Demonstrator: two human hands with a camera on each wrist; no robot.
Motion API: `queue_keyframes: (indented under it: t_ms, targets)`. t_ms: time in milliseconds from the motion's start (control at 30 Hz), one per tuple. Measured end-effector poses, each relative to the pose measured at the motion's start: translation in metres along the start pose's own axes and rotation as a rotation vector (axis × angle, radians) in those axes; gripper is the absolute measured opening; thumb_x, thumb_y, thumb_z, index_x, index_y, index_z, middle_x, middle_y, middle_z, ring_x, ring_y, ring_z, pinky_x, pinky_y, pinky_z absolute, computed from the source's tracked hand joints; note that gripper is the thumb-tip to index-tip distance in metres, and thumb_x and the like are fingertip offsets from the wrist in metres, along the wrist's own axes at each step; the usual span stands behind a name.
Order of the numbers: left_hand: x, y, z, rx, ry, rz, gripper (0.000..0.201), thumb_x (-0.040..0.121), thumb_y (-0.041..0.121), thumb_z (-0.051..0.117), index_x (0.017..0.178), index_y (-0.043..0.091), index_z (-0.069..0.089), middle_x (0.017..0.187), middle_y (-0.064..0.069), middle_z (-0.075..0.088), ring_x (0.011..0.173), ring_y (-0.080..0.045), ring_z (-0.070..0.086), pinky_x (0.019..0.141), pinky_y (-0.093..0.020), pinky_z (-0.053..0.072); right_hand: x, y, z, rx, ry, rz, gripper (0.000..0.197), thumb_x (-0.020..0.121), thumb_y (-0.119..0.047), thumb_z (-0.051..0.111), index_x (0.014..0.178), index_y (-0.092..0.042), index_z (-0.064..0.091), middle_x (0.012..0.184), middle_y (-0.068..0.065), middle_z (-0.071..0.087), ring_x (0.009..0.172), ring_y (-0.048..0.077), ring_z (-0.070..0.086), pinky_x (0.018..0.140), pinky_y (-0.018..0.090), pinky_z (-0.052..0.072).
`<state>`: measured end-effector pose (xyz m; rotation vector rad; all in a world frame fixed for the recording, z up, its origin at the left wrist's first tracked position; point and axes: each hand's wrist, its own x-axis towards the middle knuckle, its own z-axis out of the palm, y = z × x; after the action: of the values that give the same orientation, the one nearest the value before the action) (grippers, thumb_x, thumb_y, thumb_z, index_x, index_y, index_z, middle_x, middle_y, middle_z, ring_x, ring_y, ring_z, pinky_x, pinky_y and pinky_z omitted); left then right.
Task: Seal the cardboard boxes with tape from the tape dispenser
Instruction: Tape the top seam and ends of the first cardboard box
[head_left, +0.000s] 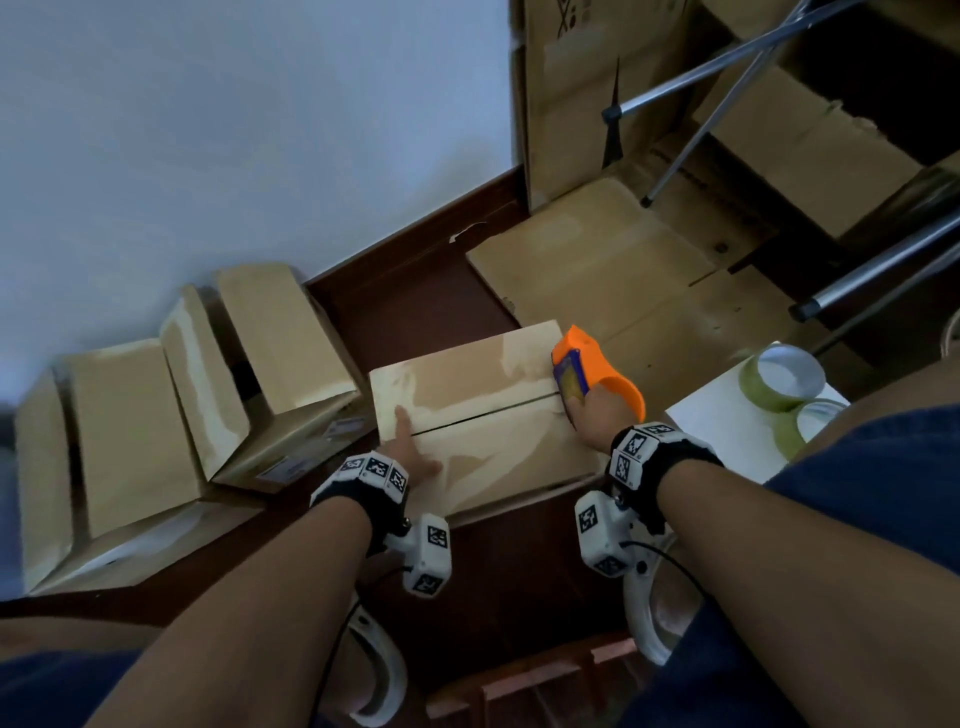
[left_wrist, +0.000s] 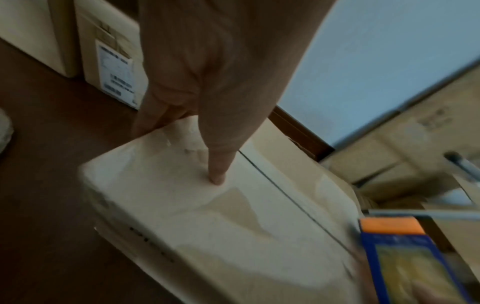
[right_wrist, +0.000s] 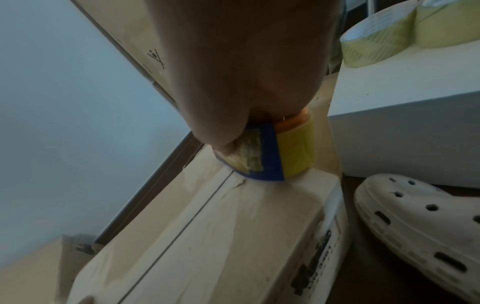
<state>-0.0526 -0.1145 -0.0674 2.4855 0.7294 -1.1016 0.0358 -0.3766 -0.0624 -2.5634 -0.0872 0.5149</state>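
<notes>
Tan, pale-patched rectangular cardboard box (head_left: 483, 421) with an untaped centre seam sits mid-frame on the floor; left hand (head_left: 410, 447) presses one straight finger beside it, right hand (head_left: 597, 410) grips an orange-and-blue tape dispenser (head_left: 587, 369) at its right end.

Home packing corner: stacked cartons (head_left: 130, 436), tape rolls (head_left: 789, 382)

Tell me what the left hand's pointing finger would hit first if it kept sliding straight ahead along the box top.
Nothing on the box top blocks the left hand; past the far edge, probably the dark floor, then the wall's baseboard.
</notes>
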Motion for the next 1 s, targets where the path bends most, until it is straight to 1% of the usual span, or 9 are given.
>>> queue_keyframes:
  t_ms: [67,200,400,500,567,633,733,867,1000]
  targets:
    - [0.004,-0.001,0.005,-0.014,0.014,0.01,0.109,0.087,0.043,0.064,0.146,0.029,-0.027,0.144,-0.021,0.042,0.121,-0.037,0.052,0.099,-0.041,0.045,-0.003,0.002,-0.007,-0.086,-0.096,0.086,0.039,0.1,-0.024,0.042,0.132,-0.003,0.048,0.12,0.01,0.062,0.099,0.023,0.062,0.085,0.035,0.051]
    - [0.012,0.0,-0.019,-0.023,0.069,0.037,0.107,0.086,0.037,0.067,0.149,0.031,-0.02,0.145,-0.02,0.042,0.122,-0.037,0.052,0.1,-0.042,0.044,-0.006,0.013,-0.008,0.217,0.174,-0.077,0.056,0.091,-0.013,0.052,0.141,-0.03,0.034,0.135,-0.011,0.047,0.114,0.02,0.054,0.09,0.031,0.046]
    - [0.023,0.018,-0.097,0.017,0.258,0.175,0.092,0.089,0.02,0.06,0.15,0.041,-0.005,0.144,-0.026,0.036,0.118,-0.039,0.053,0.09,-0.038,0.046,-0.011,0.002,-0.006,0.27,-0.035,0.065,0.052,0.096,-0.018,0.049,0.145,-0.016,0.033,0.138,0.007,0.05,0.121,0.028,0.052,0.093,0.028,0.041]
    - [0.024,0.033,-0.106,0.113,0.39,0.237,0.083,0.092,0.021,0.058,0.152,0.039,0.003,0.156,-0.025,0.005,0.142,-0.04,0.022,0.111,-0.045,0.029,-0.007,-0.003,-0.014,0.28,0.164,0.099,0.048,0.094,-0.019,0.051,0.141,-0.018,0.037,0.128,0.007,0.057,0.109,0.028,0.058,0.09,0.037,0.05]
    - [0.02,0.045,-0.093,0.244,0.476,0.284,0.078,0.093,0.026,0.057,0.153,0.032,0.007,0.159,-0.02,-0.003,0.147,-0.036,0.005,0.117,-0.048,0.016,-0.004,-0.009,-0.023,0.232,0.118,0.221,0.039,0.1,-0.02,0.044,0.13,0.005,0.044,0.121,0.019,0.061,0.106,0.034,0.06,0.091,0.046,0.05]
    - [0.014,0.061,-0.069,0.298,0.445,0.379,0.074,0.094,0.034,0.054,0.153,0.03,0.009,0.16,-0.016,-0.004,0.147,-0.033,0.004,0.117,-0.05,0.017,-0.001,-0.012,-0.03,0.223,0.056,0.281,0.041,0.103,-0.021,0.037,0.121,0.013,0.049,0.115,0.025,0.062,0.105,0.038,0.06,0.093,0.048,0.048]
    - [0.006,0.09,-0.021,0.292,0.225,0.47,0.077,0.092,0.05,0.052,0.152,0.035,0.006,0.16,-0.007,-0.014,0.147,-0.031,-0.004,0.114,-0.06,0.014,0.005,-0.013,-0.027,0.204,0.137,0.223,0.039,0.1,-0.022,0.041,0.124,0.006,0.051,0.111,0.021,0.061,0.103,0.035,0.059,0.094,0.046,0.047]
    - [0.003,0.114,0.031,0.363,0.103,0.385,0.094,0.08,0.069,0.054,0.148,0.044,-0.006,0.157,-0.005,-0.025,0.143,-0.04,-0.017,0.104,-0.074,0.012,0.012,-0.007,-0.012,0.267,0.093,0.282,0.033,0.102,-0.024,0.041,0.115,0.004,0.051,0.065,0.003,0.039,0.059,0.016,0.043,0.073,0.037,0.047]
    - [0.002,0.113,0.05,0.499,0.178,0.398,0.099,0.084,0.059,0.059,0.144,0.044,-0.018,0.155,-0.01,-0.028,0.141,-0.046,-0.019,0.1,-0.078,0.011,0.011,0.002,-0.017,0.236,0.122,0.238,0.031,0.099,-0.022,0.045,0.122,-0.001,0.048,0.078,0.0,0.05,0.079,0.021,0.05,0.078,0.035,0.049]
